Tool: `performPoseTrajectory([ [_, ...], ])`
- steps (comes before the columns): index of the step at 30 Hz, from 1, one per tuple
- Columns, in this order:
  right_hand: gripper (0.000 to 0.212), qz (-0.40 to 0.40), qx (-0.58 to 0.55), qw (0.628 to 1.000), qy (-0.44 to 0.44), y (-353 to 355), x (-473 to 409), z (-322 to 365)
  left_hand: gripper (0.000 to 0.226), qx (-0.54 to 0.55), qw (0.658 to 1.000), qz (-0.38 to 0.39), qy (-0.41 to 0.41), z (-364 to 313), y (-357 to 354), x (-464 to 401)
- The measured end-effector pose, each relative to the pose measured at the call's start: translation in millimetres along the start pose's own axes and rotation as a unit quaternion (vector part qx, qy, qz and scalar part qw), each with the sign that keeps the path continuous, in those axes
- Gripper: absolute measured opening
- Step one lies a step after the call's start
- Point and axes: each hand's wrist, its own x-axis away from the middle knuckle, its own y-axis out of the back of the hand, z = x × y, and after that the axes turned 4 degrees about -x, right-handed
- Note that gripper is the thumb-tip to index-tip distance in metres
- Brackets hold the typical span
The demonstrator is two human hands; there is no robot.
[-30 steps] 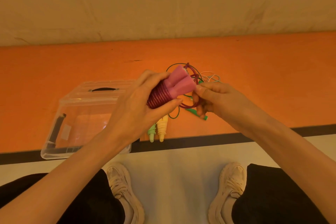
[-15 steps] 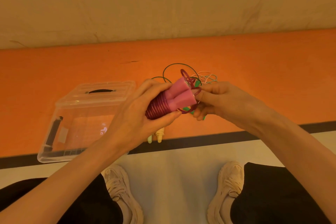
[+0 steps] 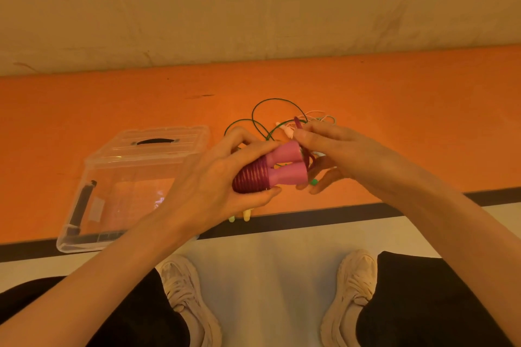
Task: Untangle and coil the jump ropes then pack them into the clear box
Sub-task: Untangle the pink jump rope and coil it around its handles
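Note:
My left hand [image 3: 217,177] grips the pink jump rope [image 3: 270,169], its two pink handles side by side with dark red cord wound tightly round them. My right hand [image 3: 335,155] pinches the loose end of that red cord [image 3: 298,122] just above the handle ends. Behind my hands a tangle of green rope [image 3: 270,110] and white rope [image 3: 318,118] lies on the orange floor. The tips of a green handle [image 3: 231,218] and a yellow handle [image 3: 247,215] poke out below my left hand. The clear box [image 3: 118,177] stands at the left.
The clear box has a lid with a black grip [image 3: 153,141] propped at its far side and a black latch [image 3: 81,205] on its left wall. A black stripe [image 3: 366,210] borders the orange floor. My two shoes [image 3: 186,290] stand on the white floor.
My right hand has risen from beside the handle ends to above them, drawing the red cord end up. The camera has tilted, so everything sits lower in view.

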Motion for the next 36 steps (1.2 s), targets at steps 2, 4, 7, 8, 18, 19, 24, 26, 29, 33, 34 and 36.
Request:
performPoseTrajectory([
  [2,0.036,-0.046,0.074,0.996,0.025,2,-2,-3,0.061,-0.01,1.0,0.001,0.0,0,-1,1],
  [4,0.034,-0.101,0.072,0.991,0.056,-1,-7,-6,0.06,-0.016,1.0,0.002,0.007,-3,-3,1],
  [7,0.029,-0.181,-0.039,0.975,0.125,-5,-13,-4,0.059,-0.026,0.999,0.003,0.021,-5,-6,2],
  [8,0.028,-0.207,-0.104,0.963,0.138,-2,-14,-2,0.058,-0.028,0.999,0.007,0.023,-4,-6,2],
  [18,0.042,-0.206,-0.257,0.942,0.062,16,-22,1,0.056,0.05,0.994,0.012,0.096,-6,-13,6],
  [19,0.056,-0.177,-0.253,0.95,0.048,16,-23,-1,0.056,0.063,0.992,0.007,0.105,-4,-14,7],
  [24,0.071,-0.045,-0.155,0.987,-0.025,-1,-22,-20,0.054,0.1,0.982,-0.03,0.158,4,-20,7],
  [26,0.063,-0.023,-0.163,0.986,-0.036,-15,-22,-28,0.055,0.123,0.977,-0.036,0.171,2,-22,4],
  [29,0.036,-0.034,-0.153,0.988,-0.003,-31,-22,-31,0.06,0.221,0.96,0.003,0.174,-4,-28,4],
  [33,0.032,-0.079,-0.145,0.986,-0.009,-26,-30,-32,0.068,0.375,0.899,0.103,0.2,-3,-32,3],
  [34,0.034,-0.076,-0.139,0.987,-0.018,-23,-32,-33,0.068,0.41,0.88,0.111,0.215,-1,-32,3],
  [36,0.035,-0.061,-0.124,0.99,-0.025,-19,-38,-36,0.069,0.445,0.856,0.105,0.241,3,-34,2],
])
